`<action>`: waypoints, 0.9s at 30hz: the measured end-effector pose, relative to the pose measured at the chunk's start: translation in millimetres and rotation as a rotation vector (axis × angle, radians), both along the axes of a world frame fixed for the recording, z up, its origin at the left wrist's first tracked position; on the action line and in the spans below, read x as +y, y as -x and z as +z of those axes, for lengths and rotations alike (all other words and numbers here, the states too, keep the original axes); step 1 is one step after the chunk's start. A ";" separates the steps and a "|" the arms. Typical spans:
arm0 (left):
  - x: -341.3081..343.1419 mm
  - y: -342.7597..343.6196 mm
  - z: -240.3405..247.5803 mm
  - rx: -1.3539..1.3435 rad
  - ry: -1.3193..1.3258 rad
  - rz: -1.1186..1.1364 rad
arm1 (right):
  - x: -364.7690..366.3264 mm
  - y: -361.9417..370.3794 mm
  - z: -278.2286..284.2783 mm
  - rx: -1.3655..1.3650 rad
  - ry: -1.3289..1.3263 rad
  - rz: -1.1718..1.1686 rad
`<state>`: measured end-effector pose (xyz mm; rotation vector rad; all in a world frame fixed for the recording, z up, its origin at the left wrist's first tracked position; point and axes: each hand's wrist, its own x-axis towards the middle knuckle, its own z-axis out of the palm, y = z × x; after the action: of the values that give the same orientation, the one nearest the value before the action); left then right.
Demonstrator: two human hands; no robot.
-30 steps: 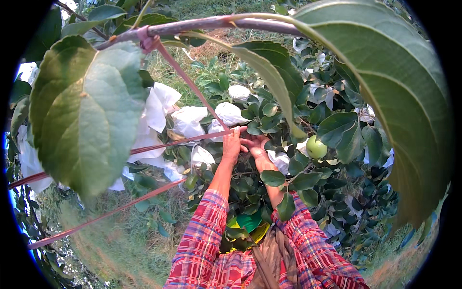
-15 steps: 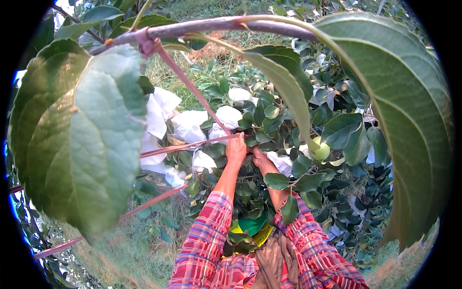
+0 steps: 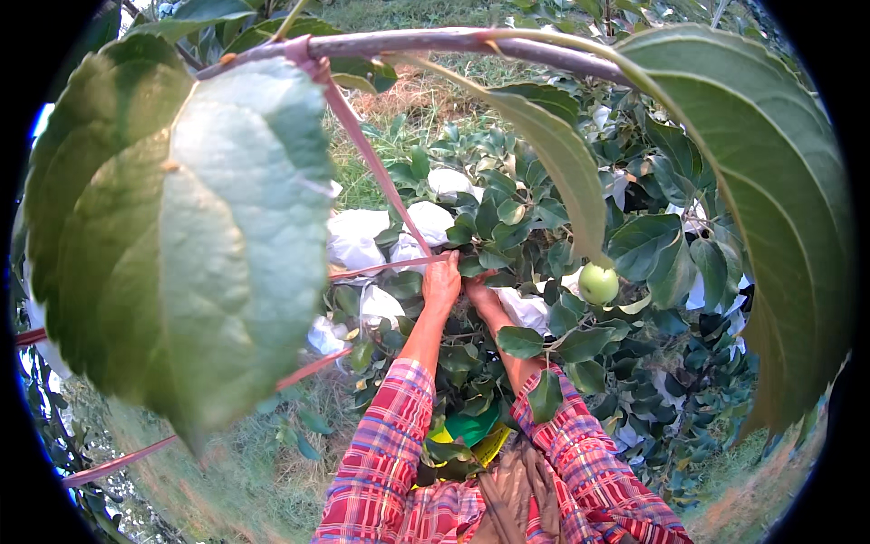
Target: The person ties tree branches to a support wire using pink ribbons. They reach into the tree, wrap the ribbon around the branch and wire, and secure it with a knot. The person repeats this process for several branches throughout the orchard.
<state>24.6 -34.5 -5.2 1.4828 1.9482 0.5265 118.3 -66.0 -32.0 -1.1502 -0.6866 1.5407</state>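
Note:
A reddish-pink tie ribbon (image 3: 376, 170) runs from a branch overhead down to my left hand (image 3: 441, 283). My left hand is closed on it, and a second length stretches away leftward from the same spot. Close beside it on the right, my right hand (image 3: 479, 289) reaches in among the leaves with its fingers bent inward; leaves and shadow hide its fingertips and whatever they grip. White fruit bags (image 3: 358, 238) hang just left of my hands, and another white bag (image 3: 526, 310) lies by my right wrist. A bare green apple (image 3: 598, 284) hangs farther right.
A thick branch (image 3: 453, 40) arches across the top, close to me. One large leaf (image 3: 181, 236) blocks much of the left side, another leaf (image 3: 770, 181) the right. A yellow and green item (image 3: 471, 431) shows between my forearms. Grass (image 3: 245, 480) covers the ground.
The near branch and its large left leaf have shifted rightward in view, covering some white bags. My right hand has drawn slightly away from my left, which stays on the ribbon.

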 end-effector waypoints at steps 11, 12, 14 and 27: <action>-48.7 4.9 29.3 -0.364 -0.597 -0.059 | 1.8 12.1 26.9 -0.205 -0.131 0.166; -41.7 15.2 21.7 -0.205 -0.608 -0.080 | 1.3 19.4 32.9 -0.192 -0.156 0.207; -52.1 23.4 -11.7 -0.145 -0.538 0.005 | -1.2 37.6 32.0 -0.186 -0.172 0.289; -14.7 6.8 -38.6 -0.255 -0.481 -0.028 | 37.6 34.6 57.7 -0.190 -0.271 0.380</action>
<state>17.8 -49.2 -43.8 1.6243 1.6678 1.1740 83.7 -28.4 25.7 -1.0054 -1.2600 1.5971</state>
